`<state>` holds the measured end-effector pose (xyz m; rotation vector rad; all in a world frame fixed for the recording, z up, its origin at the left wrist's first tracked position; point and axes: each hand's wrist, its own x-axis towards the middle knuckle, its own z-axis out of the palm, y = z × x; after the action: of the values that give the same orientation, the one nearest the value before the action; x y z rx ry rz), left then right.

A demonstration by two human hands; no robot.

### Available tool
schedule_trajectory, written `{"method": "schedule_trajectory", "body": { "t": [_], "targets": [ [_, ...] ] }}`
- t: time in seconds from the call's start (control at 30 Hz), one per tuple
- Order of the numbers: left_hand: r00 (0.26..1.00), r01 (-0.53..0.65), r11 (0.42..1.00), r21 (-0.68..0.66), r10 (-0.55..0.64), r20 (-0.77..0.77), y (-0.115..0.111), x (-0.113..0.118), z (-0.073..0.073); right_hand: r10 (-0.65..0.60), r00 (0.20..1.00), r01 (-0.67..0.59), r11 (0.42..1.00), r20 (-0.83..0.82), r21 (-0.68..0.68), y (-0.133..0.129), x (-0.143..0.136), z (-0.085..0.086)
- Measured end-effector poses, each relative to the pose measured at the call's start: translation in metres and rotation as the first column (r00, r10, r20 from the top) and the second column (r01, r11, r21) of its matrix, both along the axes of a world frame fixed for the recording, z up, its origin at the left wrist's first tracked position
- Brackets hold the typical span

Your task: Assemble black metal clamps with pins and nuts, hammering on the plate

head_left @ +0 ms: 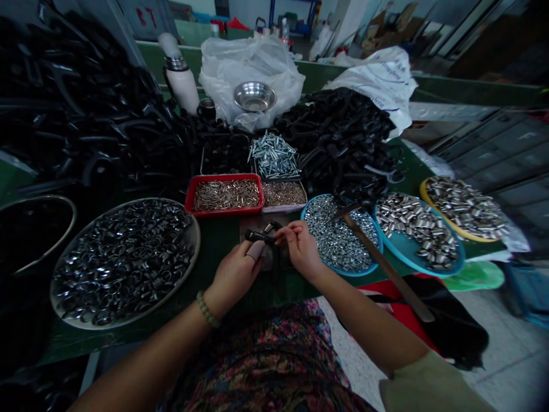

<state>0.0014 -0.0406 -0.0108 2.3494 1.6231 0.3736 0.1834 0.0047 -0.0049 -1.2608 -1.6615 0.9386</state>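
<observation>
Near the front edge of the green table, my left hand (240,269) is closed around a short black part (257,236) with a rounded end pointing left. A wrap covers the left thumb. My right hand (300,246) pinches at the right end of the same part, its fingertips pressed together; whether a smaller piece sits between them I cannot make out. Just behind the fingers lies a dark metal piece (274,226) on a small plate. A red tray of small metal pins (227,194) stands beyond my left hand, and a blue basin of small shiny pieces (328,266) is beside my right.
A hammer (377,254) lies across the blue basin, its handle jutting over the front edge. To the left stands a round tray of black rings (124,263). Screws (274,155), heaped black parts (351,137), a thermos (180,83) and a metal bowl (255,96) are behind.
</observation>
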Motion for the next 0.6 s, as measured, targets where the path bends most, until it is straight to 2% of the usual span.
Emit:
{"method": "schedule_trajectory", "body": {
  "t": [0.27, 0.33, 0.43, 0.5, 0.6],
  "targets": [
    [1.0, -0.014, 1.0, -0.013, 0.014, -0.019, 0.0, -0.001, -0.001, -0.013, 0.988, 0.006, 0.999, 0.151, 0.049, 0.003, -0.009, -0.001],
    [1.0, -0.009, 1.0, -0.018, 0.008, -0.021, 0.001, -0.001, 0.0, -0.026, 0.998, 0.027, 0.999, 0.062, -0.025, 0.012, -0.012, -0.001],
    [0.999, -0.004, 1.0, -0.019, 0.004, -0.033, 0.001, 0.0, 0.0, -0.082, 0.981, 0.047, 0.979, -0.175, -0.198, 0.024, -0.012, -0.006],
    [0.999, -0.004, 1.0, -0.017, 0.003, -0.04, 0.001, 0.001, 0.0, -0.176, 0.925, 0.068, 0.949, -0.336, -0.309, 0.026, -0.01, -0.011],
    [0.999, -0.006, 1.0, -0.015, 0.005, -0.036, -0.001, 0.0, -0.001, -0.313, 0.788, 0.064, 0.898, -0.53, -0.436, 0.02, -0.008, -0.019]
  ]
}}
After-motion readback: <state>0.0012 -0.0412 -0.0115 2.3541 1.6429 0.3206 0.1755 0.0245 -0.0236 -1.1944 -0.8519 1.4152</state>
